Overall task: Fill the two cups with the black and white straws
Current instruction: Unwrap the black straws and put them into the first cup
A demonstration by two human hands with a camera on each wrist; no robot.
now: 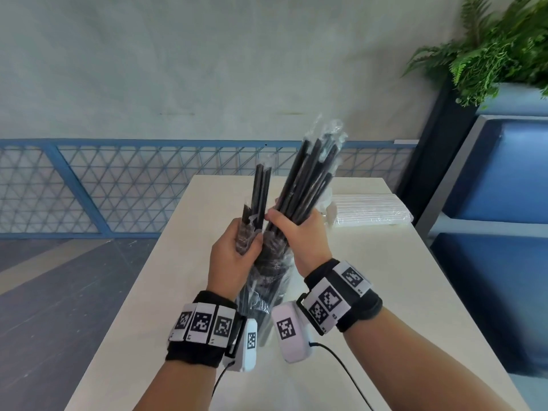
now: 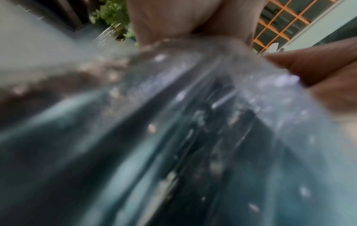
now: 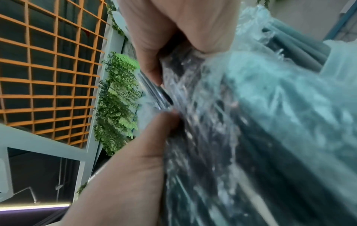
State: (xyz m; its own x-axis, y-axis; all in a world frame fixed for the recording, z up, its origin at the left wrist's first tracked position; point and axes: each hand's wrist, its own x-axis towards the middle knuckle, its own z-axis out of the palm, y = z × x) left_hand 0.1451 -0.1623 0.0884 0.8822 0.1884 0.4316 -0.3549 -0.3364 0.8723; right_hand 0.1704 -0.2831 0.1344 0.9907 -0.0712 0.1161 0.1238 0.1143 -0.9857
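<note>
Left hand [image 1: 234, 256] clamped on a small bunch of black straws [image 1: 258, 200] in clear wrap. Right hand [image 1: 299, 232] clamped on the big bunch [image 1: 308, 179], tilted right. Hands side by side, above the worktop [image 1: 385, 292]. Plastic bag [image 1: 261, 298] hangs between the wrists. White straws [image 1: 370, 212] lie packed at the far right of the worktop. Cups not visible.

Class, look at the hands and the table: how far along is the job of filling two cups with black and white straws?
Early. Nothing looks finished, and no cup is clearly visible. The left hand grips a few wrapped black straws and the right hand a thicker bunch. The white straws lie untouched on the table.
</note>
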